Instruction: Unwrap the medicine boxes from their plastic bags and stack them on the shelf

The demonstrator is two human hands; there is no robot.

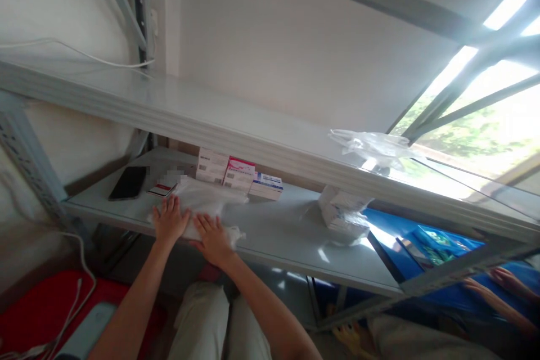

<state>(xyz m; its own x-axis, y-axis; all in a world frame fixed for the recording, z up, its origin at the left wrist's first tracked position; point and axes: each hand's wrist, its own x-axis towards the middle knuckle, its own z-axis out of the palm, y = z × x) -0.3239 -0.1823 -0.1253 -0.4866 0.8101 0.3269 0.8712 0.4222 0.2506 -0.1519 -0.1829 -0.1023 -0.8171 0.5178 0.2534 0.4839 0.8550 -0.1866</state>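
A white plastic bag [211,196] lies flattened on the lower grey shelf [287,228]. My left hand [169,219] rests palm down at its left edge, fingers spread. Beside it, my right hand [214,240] presses flat on the front part of the bag, its fingers stretched out. Just behind the bag stand a white carton [211,165], a pink and white carton [239,173] and a blue and white carton [266,186]. Left of the bag lie a small card [162,187] and a black phone [127,183].
A plastic-wrapped stack of boxes [345,214] sits farther right on this shelf. Above, the upper shelf [236,112] carries a crumpled clear bag [371,149]. At right, another person's hands [489,287] are near a blue surface. A red stool-like object [42,309] stands lower left.
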